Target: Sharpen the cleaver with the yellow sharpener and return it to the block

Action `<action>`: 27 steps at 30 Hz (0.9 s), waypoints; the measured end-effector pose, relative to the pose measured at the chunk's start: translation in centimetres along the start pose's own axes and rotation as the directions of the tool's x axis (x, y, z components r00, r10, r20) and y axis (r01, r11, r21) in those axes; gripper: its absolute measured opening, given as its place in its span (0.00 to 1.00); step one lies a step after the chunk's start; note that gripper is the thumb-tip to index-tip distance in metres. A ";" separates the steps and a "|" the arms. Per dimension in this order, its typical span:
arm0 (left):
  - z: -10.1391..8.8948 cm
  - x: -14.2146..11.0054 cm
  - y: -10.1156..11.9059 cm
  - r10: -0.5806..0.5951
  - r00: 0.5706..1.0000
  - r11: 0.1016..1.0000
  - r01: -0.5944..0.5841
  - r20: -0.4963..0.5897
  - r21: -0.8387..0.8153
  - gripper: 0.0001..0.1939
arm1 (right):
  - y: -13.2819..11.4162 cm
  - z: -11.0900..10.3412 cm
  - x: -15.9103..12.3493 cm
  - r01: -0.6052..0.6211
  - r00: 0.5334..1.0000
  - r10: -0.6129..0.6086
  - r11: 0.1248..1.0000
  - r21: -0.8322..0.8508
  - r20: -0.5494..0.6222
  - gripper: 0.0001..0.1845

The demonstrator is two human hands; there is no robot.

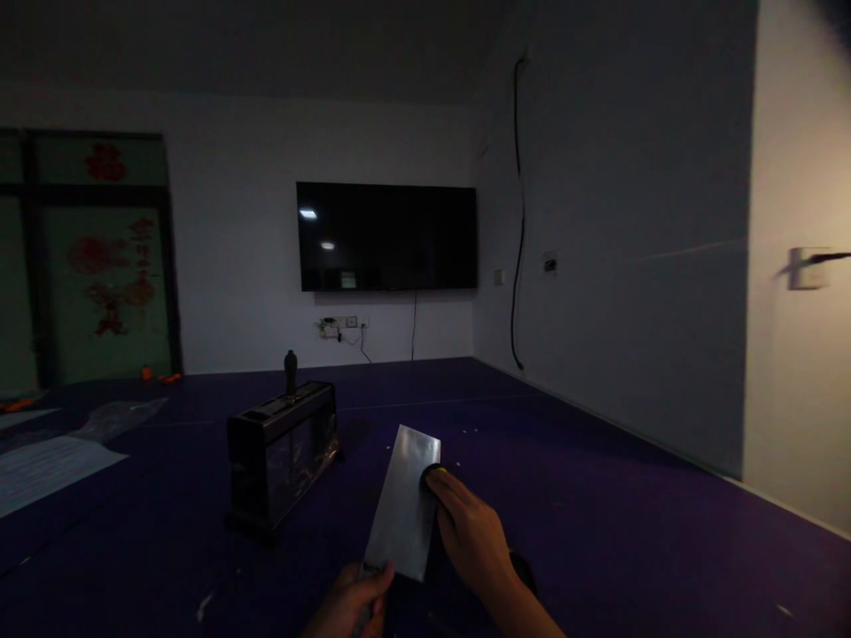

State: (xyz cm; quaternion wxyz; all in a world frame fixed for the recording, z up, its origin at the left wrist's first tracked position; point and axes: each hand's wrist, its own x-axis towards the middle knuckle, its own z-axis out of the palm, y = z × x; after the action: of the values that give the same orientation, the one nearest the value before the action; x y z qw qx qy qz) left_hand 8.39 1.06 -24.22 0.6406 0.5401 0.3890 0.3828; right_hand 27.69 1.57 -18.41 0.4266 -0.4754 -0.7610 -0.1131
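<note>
A wide-bladed cleaver (404, 505) is held up in front of me, its broad flat face showing dull silver. My left hand (352, 602) is closed around its handle at the bottom. My right hand (472, 532) grips a small dark piece (431, 477) with a bit of yellow on it, set against the right edge of the blade; its kind I cannot make out. To the left of the cleaver stands a dark knife block (283, 452), with one black handle (291, 372) rising from its top.
White paper sheets (53, 470) and clear plastic wrapping (126, 416) lie at the left on the dark blue surface (598, 532). Orange items (147, 373) sit near the far door. Small pale scraps (469, 431) lie beyond the cleaver. A television (389, 237) hangs on the back wall.
</note>
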 end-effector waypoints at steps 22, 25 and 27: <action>0.1 -0.2 0.0 0.040 0.999 0.999 -0.040 -0.001 -0.030 0.31 | -1.3 -0.2 -0.5 0.061 0.996 -0.072 0.982 0.178 0.059 0.23; 0.2 -0.4 0.0 0.023 1.000 0.998 -0.024 -0.015 -0.051 0.31 | -1.1 -0.2 -0.5 0.060 0.996 -0.070 0.987 0.151 0.063 0.24; 0.2 -0.5 0.1 0.007 1.000 0.999 -0.008 -0.023 -0.052 0.30 | -0.9 -0.2 -0.4 0.043 0.997 -0.051 0.990 0.131 0.057 0.26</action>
State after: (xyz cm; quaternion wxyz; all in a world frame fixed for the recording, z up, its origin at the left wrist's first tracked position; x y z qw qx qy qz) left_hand 8.34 0.56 -24.06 0.6486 0.5202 0.3842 0.4014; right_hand 27.13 0.79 -18.40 0.4308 -0.4319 -0.7902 -0.0591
